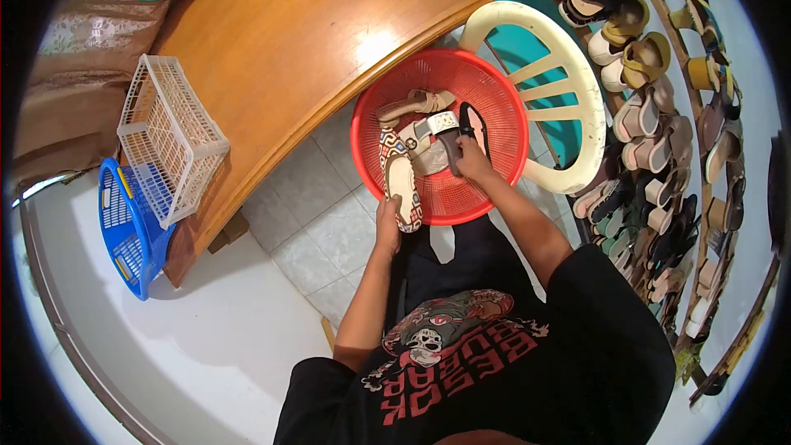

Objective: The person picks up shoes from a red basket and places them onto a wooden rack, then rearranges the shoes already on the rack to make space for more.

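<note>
A red plastic basket [465, 208] stands in front of me with several shoes in it. My left hand [389, 218] is closed on a patterned flat shoe [390, 148] with a cream insole, at the basket's left edge. Inside the basket, my right hand [473, 158] is closed on the end of a dark grey shoe or strap [450, 146]. A black shoe with a pink insole [475, 125] lies just beyond that hand. At the back of the basket is a beige shoe [416, 105], and a pale sandal [428, 155] lies in the middle.
A wooden table [305, 29] curves along the left, bearing a white plastic crate [194, 136]. Beside it is a blue basket [142, 268]. A cream plastic chair [587, 91] stands behind the red basket. Shelves at the right hold several shoes [647, 58].
</note>
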The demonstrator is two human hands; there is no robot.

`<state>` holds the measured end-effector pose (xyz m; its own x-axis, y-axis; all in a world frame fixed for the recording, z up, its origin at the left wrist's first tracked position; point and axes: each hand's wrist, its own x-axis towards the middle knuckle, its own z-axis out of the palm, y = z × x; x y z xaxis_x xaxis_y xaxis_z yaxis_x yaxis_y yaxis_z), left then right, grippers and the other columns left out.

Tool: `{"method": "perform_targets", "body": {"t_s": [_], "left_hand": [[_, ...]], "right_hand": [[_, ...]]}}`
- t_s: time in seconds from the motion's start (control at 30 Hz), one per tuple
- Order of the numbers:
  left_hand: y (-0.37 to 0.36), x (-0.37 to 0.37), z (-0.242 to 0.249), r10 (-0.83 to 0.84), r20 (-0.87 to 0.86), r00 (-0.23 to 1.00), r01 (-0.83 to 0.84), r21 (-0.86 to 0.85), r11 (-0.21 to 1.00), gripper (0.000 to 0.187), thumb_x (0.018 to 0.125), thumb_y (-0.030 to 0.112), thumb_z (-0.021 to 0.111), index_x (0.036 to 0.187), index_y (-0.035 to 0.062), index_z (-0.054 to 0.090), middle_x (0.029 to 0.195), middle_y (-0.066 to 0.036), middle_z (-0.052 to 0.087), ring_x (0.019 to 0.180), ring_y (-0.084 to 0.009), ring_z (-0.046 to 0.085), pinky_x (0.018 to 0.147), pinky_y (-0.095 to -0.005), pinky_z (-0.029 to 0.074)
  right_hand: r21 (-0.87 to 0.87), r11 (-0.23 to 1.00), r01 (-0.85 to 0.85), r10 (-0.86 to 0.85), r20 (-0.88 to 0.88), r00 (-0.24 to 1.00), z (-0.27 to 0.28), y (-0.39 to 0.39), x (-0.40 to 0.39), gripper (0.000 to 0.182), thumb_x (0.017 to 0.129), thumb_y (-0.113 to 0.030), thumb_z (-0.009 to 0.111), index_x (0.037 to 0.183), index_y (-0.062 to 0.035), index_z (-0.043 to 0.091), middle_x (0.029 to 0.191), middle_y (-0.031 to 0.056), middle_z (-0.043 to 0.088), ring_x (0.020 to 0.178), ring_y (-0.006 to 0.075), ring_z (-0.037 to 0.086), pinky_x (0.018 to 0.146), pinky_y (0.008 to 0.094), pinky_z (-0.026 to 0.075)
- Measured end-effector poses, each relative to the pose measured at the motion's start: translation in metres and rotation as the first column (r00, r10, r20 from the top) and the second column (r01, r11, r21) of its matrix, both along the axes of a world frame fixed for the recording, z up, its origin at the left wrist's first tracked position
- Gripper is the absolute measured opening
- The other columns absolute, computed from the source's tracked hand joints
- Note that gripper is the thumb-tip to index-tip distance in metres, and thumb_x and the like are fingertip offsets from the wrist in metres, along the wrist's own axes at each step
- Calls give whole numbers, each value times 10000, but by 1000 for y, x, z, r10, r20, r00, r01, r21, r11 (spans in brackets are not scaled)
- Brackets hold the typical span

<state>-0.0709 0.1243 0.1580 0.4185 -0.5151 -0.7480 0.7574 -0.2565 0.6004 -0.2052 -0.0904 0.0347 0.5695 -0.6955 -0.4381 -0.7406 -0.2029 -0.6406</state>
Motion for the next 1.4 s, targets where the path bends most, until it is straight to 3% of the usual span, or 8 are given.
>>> {"method": "perform_targets", "body": {"t_s": [0.3, 0.4, 0.77, 1.0, 1.07, 1.13, 1.23, 1.4], "left_hand": [[27, -8, 5, 32, -33, 999, -32, -11, 999, 404, 933, 240, 480, 1275, 24, 471, 984, -92, 621, 800, -194, 640, 713, -331, 546], [34, -16, -4, 88, -33, 996, -88, -6, 996, 408, 930, 241, 484, 1275, 23, 468, 978, -93, 621, 794, -197, 640, 705, -335, 547], [33, -28, -10, 78, -35, 996, -77, 43, 996, 367, 946, 266, 493, 1227, 31, 487, 981, -86, 614, 795, -181, 633, 696, -322, 539], [23, -28, 7, 138, -43, 990, -134, 73, 988, 384, 945, 265, 509, 1233, 12, 487, 1039, -88, 606, 894, -176, 620, 790, -324, 519], [25, -29, 7, 159, -54, 986, -154, 78, 985, 376, 947, 247, 518, 1231, 4, 483, 1060, -97, 604, 917, -184, 622, 806, -332, 521], [27, -29, 9, 142, -48, 989, -137, 90, 986, 365, 948, 249, 516, 1218, 5, 490, 1071, -96, 602, 934, -178, 610, 824, -326, 507], [35, -32, 2, 124, 3, 992, -123, 106, 987, 335, 950, 247, 517, 1190, 14, 502, 1060, -85, 597, 940, -158, 586, 850, -306, 477], [43, -40, 1, 160, 22, 987, -161, 92, 983, 276, 940, 183, 528, 1160, 22, 489, 1081, -80, 581, 984, -151, 554, 895, -305, 445]], "right_hand": [[45, 992, 121, -70, -596, 800, -3, 39, 71, 851, 786, -156, 671, 1501, -147, 211, 1465, 223, 254, 1291, 435, 368, 1070, 482, 359], [-63, 998, 13, -47, -575, 817, -87, 43, 42, 955, 776, -130, 704, 1533, -174, 122, 1531, 221, 187, 1294, 409, 421, 1043, 432, 414], [217, 974, -68, 163, -461, 872, 0, 20, 42, 1203, 639, -225, 830, 1527, -148, 22, 1368, 240, 308, 1231, 434, 441, 1012, 474, 427], [-304, 946, -115, 61, -181, 982, -11, 38, 57, 445, 751, -89, 704, 1151, -39, 514, 1120, 147, 524, 1059, 310, 525, 904, 422, 439], [154, 987, 50, -88, 254, 963, -67, 46, 68, 478, 757, -102, 702, 1193, -44, 514, 891, 113, 568, 852, 247, 575, 779, 376, 477], [234, 965, 116, -177, 256, 950, -72, 41, 95, 471, 767, -124, 691, 1184, 17, 526, 902, 144, 603, 865, 284, 603, 793, 380, 487], [613, 683, 399, -462, -60, 885, -81, 31, 137, 568, 893, -412, 656, 1294, -61, 458, 856, 38, 569, 735, 136, 513, 570, 300, 456], [749, 447, 489, -544, -206, 813, -56, 15, 176, 680, 893, -495, 631, 1398, -97, 408, 1173, 66, 516, 912, 180, 508, 638, 342, 488]]}}
